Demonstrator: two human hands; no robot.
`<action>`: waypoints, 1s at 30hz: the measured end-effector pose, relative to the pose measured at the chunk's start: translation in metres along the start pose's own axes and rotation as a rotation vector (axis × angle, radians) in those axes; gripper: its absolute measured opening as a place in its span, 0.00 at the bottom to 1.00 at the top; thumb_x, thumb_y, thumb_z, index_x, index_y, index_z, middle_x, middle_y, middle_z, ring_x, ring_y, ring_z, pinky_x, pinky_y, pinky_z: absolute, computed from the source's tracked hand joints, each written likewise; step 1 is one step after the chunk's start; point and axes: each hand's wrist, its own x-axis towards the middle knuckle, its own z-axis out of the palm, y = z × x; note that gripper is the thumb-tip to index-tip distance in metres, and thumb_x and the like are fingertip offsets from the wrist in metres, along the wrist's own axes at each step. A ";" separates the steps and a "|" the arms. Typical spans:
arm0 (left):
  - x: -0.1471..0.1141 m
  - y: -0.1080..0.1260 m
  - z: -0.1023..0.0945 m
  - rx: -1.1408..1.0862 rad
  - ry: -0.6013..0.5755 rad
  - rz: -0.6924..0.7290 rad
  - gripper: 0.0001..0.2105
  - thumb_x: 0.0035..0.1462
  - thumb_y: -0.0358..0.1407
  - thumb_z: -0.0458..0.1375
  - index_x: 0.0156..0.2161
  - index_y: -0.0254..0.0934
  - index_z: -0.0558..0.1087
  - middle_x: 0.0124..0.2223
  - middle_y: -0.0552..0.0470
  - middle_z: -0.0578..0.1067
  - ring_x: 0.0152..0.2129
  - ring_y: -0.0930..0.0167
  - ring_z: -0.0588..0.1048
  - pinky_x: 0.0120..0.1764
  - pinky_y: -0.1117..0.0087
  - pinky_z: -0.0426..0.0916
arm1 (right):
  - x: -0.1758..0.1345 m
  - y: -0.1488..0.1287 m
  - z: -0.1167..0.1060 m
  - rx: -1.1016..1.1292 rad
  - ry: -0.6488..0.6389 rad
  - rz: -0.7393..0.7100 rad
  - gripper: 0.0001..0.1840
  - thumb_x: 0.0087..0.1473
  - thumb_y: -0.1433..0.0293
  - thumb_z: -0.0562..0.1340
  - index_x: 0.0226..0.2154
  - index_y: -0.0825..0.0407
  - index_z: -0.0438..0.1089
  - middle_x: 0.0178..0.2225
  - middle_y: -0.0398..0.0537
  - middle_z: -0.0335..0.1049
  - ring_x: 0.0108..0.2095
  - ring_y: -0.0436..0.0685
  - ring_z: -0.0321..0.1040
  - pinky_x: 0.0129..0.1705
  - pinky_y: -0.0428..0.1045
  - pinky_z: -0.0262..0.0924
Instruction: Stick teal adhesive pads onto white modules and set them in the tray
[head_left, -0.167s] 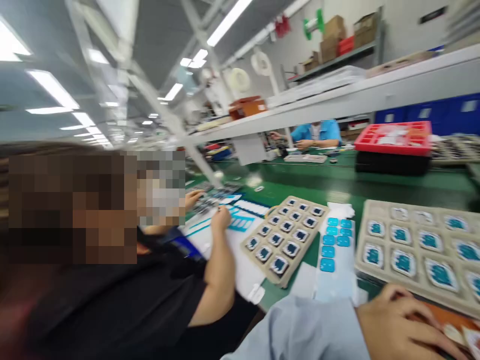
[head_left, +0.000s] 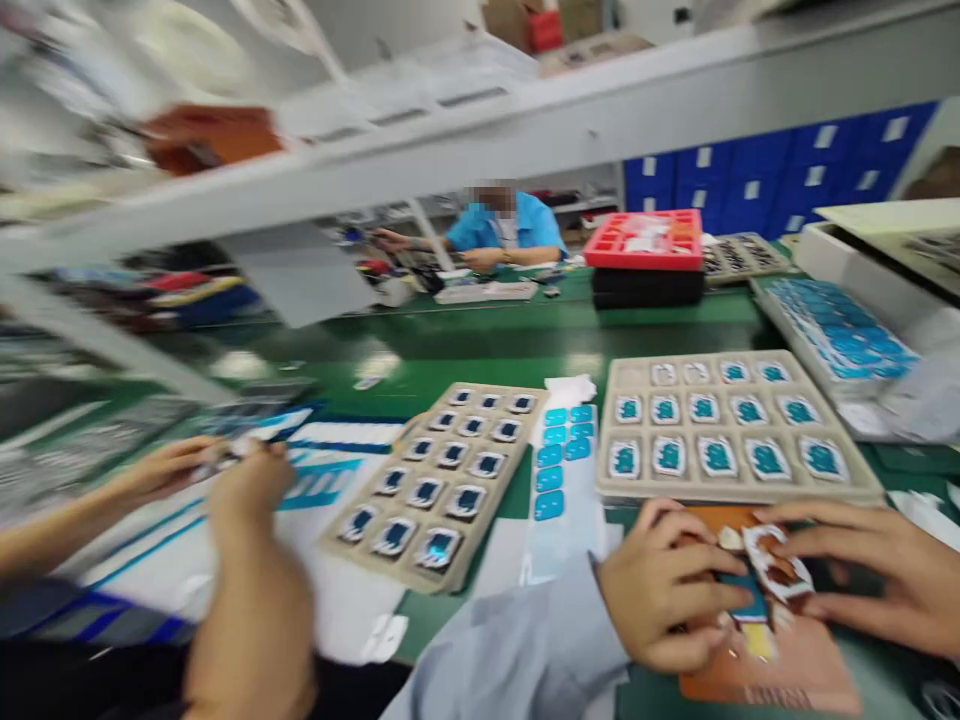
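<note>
My left hand (head_left: 664, 590) is over an orange mat (head_left: 814, 680), fingers bent and closed on a small blue flat piece (head_left: 746, 597) with a yellow end (head_left: 759, 641). My right hand (head_left: 889, 560) comes in from the right edge, thumb and fingers closed around a white-rimmed part with a brown middle (head_left: 780, 565). The two pieces lie close together between my hands. Just beyond them is a beige tray (head_left: 739, 493) of white-edged parts with blue-green faces. A sheet with several blue stickers (head_left: 551, 478) lies left of that tray.
A second beige tray (head_left: 427, 580) with dark-faced parts sits further left. A co-worker's hands (head_left: 251, 480) work over white sheets beside me. A red compartment tray (head_left: 645, 240) stands on black boxes at the back. Overhead crosses a white shelf (head_left: 480, 135).
The view has swung to the right and down. My right hand and the parts between my hands have come into view, and the neighbouring person's head has left the picture.
</note>
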 end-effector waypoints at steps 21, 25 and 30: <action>0.009 0.014 -0.013 -0.183 0.266 -0.225 0.18 0.54 0.46 0.64 0.47 0.39 0.72 0.42 0.47 0.77 0.40 0.64 0.71 0.45 0.59 0.63 | 0.012 -0.032 0.008 0.054 0.030 -0.007 0.12 0.64 0.63 0.62 0.48 0.49 0.70 0.52 0.55 0.72 0.42 0.60 0.69 0.42 0.58 0.63; 0.011 0.016 -0.014 -0.131 0.264 -0.288 0.21 0.54 0.53 0.63 0.45 0.39 0.73 0.44 0.46 0.75 0.41 0.63 0.71 0.47 0.58 0.60 | 0.010 -0.031 0.019 0.101 0.052 0.012 0.15 0.62 0.64 0.64 0.50 0.50 0.69 0.54 0.54 0.70 0.45 0.62 0.64 0.45 0.60 0.61; 0.012 0.016 -0.015 -0.105 0.229 -0.316 0.23 0.52 0.53 0.64 0.46 0.39 0.73 0.45 0.46 0.76 0.43 0.63 0.70 0.50 0.58 0.59 | 0.010 -0.028 0.022 0.128 0.076 0.005 0.17 0.61 0.63 0.66 0.51 0.49 0.70 0.54 0.53 0.71 0.49 0.62 0.62 0.48 0.60 0.61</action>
